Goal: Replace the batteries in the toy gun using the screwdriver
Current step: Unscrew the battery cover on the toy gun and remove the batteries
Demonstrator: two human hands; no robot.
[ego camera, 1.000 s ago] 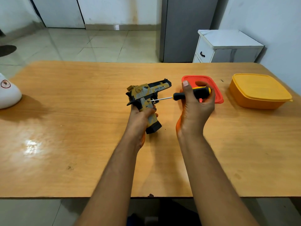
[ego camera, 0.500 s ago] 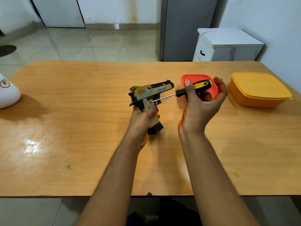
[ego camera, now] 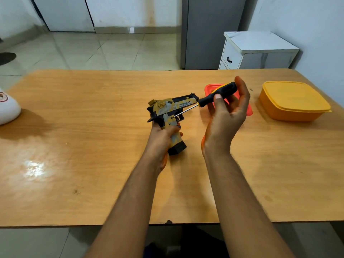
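**Head view: screwdriver tip set against toy gun at the wooden table**

Head camera looks down on my two bare hands over the wooden table (ego camera: 93,146). My left hand (ego camera: 161,140) is wrapped closed around the grip of the toy gun (ego camera: 172,112), holding it just above the tabletop near the table's middle. The gun's long axis runs left to right and slightly away from me: its muzzle points right, toward the red container (ego camera: 248,110), and its grip slants down toward me, the black base nearest the table.

My right hand (ego camera: 226,112) is loosely curled rather than clenched, the thumb and fingertips pinching the black-and-yellow handle of the screwdriver (ego camera: 208,100). The screwdriver lies along a diagonal, handle up and to the right, shaft running down and left, with its tip touching the side of the gun just above the grip, beside the trigger.

The red container sits on the table right of the gun, mostly hidden behind my right hand; I cannot tell what it holds. Farther right of the gun, well apart from it, stands a yellow container (ego camera: 292,103) with its lid closed, contents unseen. At the table's far left edge rests a white rounded object (ego camera: 8,108), only partly in view. Beyond the table stands a small white cabinet (ego camera: 258,51) on the tiled floor.
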